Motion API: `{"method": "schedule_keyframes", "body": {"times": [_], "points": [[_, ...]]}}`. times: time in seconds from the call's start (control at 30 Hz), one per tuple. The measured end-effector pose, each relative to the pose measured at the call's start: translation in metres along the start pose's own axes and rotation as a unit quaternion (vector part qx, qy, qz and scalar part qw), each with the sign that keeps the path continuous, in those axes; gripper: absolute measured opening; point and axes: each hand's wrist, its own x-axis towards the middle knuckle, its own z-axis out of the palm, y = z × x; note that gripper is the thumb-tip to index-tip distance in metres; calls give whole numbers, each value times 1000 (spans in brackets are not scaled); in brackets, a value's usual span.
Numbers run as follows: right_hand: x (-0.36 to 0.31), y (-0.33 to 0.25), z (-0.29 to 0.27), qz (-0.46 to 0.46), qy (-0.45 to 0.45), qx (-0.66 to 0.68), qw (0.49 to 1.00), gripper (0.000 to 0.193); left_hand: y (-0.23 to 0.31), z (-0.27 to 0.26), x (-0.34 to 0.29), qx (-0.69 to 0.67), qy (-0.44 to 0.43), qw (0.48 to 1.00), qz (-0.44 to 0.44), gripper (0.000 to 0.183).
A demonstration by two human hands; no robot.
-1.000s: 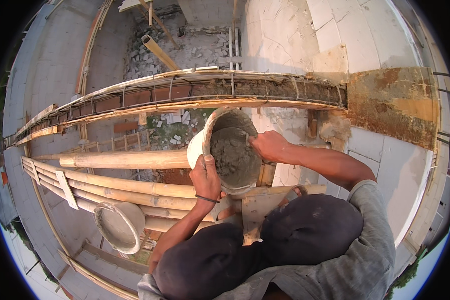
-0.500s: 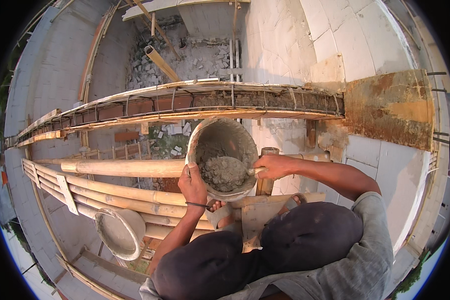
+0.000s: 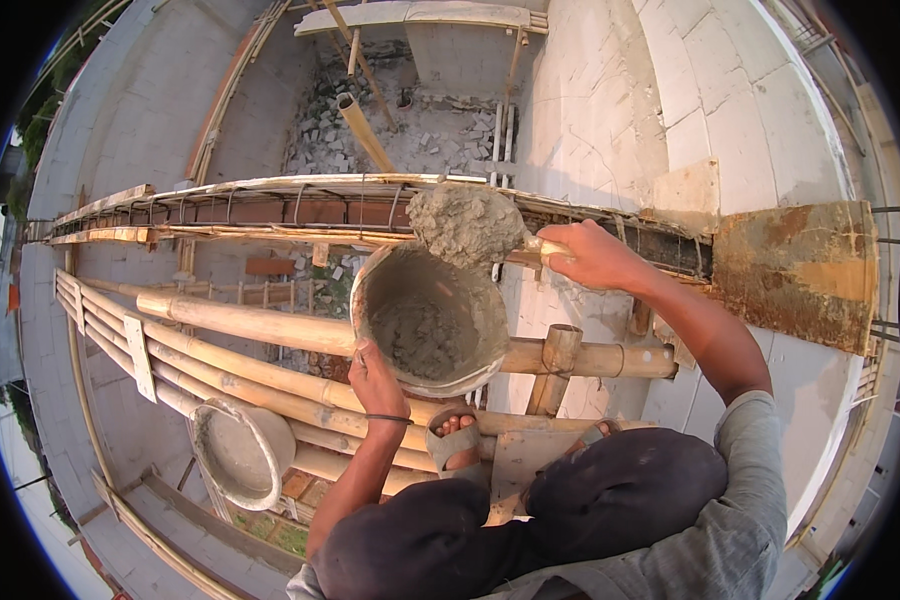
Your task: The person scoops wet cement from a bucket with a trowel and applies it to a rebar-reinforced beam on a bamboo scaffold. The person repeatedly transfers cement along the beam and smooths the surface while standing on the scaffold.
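The right hand (image 3: 588,255), closed round the trowel handle (image 3: 548,247), now holds heaped mortar (image 3: 465,222) up out of the bucket (image 3: 478,312) (no longer down inside), so a full load overlaps the formwork (image 3: 300,235) in view; the left hand (image 3: 378,383) clasps the bucket's rim.

The mortar (image 3: 462,222) looks rough and lumpy, the bamboo poles (image 3: 245,321) smooth, the trouser cloth (image 3: 630,480) matt.

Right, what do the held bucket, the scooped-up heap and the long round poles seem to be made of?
Bucket: probably plastic, dull; thin pale rim, though grey crusting hides much.
Heap: likely wet mortar or concrete, matt; grey, lumpy, clinging together.
Poles: apparently bamboo, smooth with slight sheen; ring-like nodes along them.
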Motion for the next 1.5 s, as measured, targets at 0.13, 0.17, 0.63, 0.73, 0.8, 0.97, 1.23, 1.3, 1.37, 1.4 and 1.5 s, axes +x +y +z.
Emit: {"method": "schedule_keyframes", "body": {"times": [0.13, 0.17, 0.63, 0.73, 0.8, 0.97, 1.23, 1.3, 1.37, 1.4, 1.5], "points": [[14, 3, 66, 82, 111, -151, 979, 54, -5, -3, -3, -23, -3, 1000, 4, 42], [15, 5, 79, 83, 101, -176, 976, 55, -6, -3, -5, 6, 10, 1000, -6, 42], [-63, -8, 62, -160, 81, -420, 890, 55, 2, 23, -12, 253, -100, 958, 89, 47], [-52, -32, 108, -105, 60, -466, 876, 58, 6, 42, -21, 311, -152, 930, 122, 45], [-48, -45, 130, -74, -11, -482, 873, 56, 7, 53, -25, 338, -187, 909, 154, 43], [-36, -44, 124, -97, -152, -385, 905, 47, 6, 42, -21, 322, -209, 905, 184, 42], [-21, 15, 124, -39, -267, -21, 963, 44, -8, 22, -2, 231, -181, 938, 186, 45], [-44, 8, 143, 14, -238, 111, 965, 47, -12, 17, 3, 195, -150, 958, 149, 44], [-57, 1, 146, -7, -202, 159, 966, 51, -16, 14, 2, 196, -124, 963, 137, 46], [-63, -2, 141, 11, -214, 199, 956, 52, -17, 13, 2, 186, -105, 968, 130, 47], [-75, -14, 111, 119, -263, 311, 906, 52, -17, 13, 4, 141, -69, 984, 88, 47]]}}
